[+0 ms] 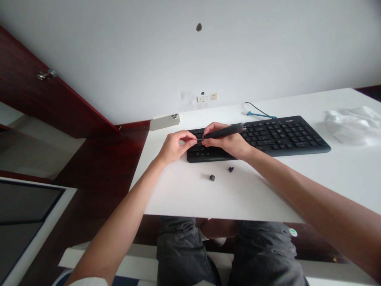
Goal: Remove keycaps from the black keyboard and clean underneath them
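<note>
A black keyboard (276, 137) lies on the white table, with both my hands over its left end. In my right hand (232, 142) is a slim black brush (224, 131), its bristle end pointing to the right. From its other end, a thin metal wire (199, 140) reaches left. My left hand (175, 146) pinches at this wire between thumb and fingertips, close to the right fingertips. Two loose black keycaps, one keycap (212, 177) and another keycap (231, 169), rest in front of the keyboard. The keys beneath my hands are partly hidden.
A phone (164, 121) lies at the table's back left corner. Behind the keyboard are a black cable (256, 107) and a blue strap (260, 115). Crumpled clear plastic (355, 125) is at the right. Sockets (214, 96) sit on the wall, and a dark red door (53, 87) stands left.
</note>
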`<action>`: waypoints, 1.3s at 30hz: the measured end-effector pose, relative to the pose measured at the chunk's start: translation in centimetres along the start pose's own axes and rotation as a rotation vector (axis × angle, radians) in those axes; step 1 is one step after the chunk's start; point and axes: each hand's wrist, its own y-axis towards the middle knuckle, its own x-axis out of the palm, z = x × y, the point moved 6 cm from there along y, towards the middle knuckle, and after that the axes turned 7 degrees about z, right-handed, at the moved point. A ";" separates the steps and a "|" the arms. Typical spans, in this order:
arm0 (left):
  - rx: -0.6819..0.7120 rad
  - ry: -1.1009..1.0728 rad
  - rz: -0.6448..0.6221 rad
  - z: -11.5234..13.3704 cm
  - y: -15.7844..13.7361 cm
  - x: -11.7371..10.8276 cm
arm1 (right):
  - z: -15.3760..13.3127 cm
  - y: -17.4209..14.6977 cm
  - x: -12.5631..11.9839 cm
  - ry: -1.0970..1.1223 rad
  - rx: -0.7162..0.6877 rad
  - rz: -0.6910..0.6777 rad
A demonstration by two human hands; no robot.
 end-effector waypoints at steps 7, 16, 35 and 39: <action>0.132 0.228 -0.210 0.7 -0.2 -0.2 | -0.4 -0.3 0.5 -0.152 -0.036 -0.302; 0.169 0.317 -0.271 0.6 -0.6 1.0 | -0.2 -0.5 0.6 -0.310 -0.113 -0.429; 0.182 0.287 -0.349 0.5 -0.8 0.5 | -3.3 -2.7 3.0 -0.608 -0.522 -0.438; 0.183 0.298 -0.357 0.4 -0.9 0.6 | -3.4 -2.6 2.9 -0.639 -0.480 -0.401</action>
